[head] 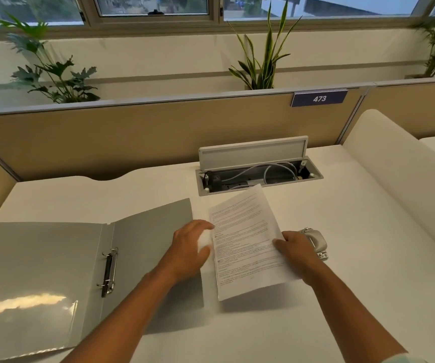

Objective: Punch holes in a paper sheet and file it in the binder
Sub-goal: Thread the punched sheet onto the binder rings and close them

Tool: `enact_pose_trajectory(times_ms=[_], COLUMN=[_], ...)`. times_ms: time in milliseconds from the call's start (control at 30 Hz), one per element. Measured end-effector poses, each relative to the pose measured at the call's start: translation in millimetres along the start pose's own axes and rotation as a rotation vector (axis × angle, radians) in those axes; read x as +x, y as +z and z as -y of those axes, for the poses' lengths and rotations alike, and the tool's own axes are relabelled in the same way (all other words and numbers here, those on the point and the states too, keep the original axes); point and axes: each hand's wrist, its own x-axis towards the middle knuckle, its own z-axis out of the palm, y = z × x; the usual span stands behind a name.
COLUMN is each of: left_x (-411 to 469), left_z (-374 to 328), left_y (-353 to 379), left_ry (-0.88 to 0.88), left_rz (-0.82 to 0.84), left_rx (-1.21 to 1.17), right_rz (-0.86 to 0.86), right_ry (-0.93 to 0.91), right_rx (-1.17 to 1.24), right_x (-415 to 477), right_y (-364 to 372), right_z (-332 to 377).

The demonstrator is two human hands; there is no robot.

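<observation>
A printed paper sheet [245,239] is lifted off the white desk, tilted, its shadow lying below it. My right hand [296,248] pinches its right edge, thumb on top. My left hand [191,243] is at the sheet's left edge with fingers curled; the grip itself is blurred. A grey ring binder [54,279] lies open flat at the left, its metal rings [110,272] closed-looking on the spine. A grey hole punch [316,242] sits on the desk just behind my right hand, partly hidden by it.
An open cable hatch [258,171] with wires is set into the white desk [342,297] behind the sheet. A beige partition [132,137] with a "473" sign bounds the far side. A raised white divider [399,184] runs along the right.
</observation>
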Motion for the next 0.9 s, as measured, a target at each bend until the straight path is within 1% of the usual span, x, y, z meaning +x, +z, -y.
enact_pose_trajectory(times_ms=[133,200,267,333,467,533,633,767,900], left_x=[-11,-19,-27,-39,-61,-70,-81,-99,-111], left_z=[2,8,12,7,-11,-12,-1,19,40], left_y=[-25,-33,-39,-44,-57,-65,-74,-80,-83], left_ry=[-0.178,-0.279,-0.383,-0.454,-0.457,-0.453,-0.489,-0.567,-0.637], left_rz=[-0.250,-0.320,-0.320,-0.294,-0.235,-0.247,-0.317,-0.363,-0.356], left_rx=[-0.170,-0.241,-0.383,-0.577,-0.812,-0.883,-0.913,-0.848,-0.790], right_rz=[-0.049,-0.066,-0.045,-0.016,0.048,0.065,0.095,0.144,0.184], right_ry=[-0.075,-0.119,-0.155,-0.184,-0.246,-0.281,-0.299,-0.301,-0.280], right_rx=[0.045,0.063,0.093,0.116,0.150,0.130,0.111,0.101,0.092], right_x=[-24,-36,-46,-56,-70,-76,-80,-87,-89], right_y=[-12,-16,-16,-11,10,25,46,75,100], right_z=[19,29,39,48,63,68,68,68,66])
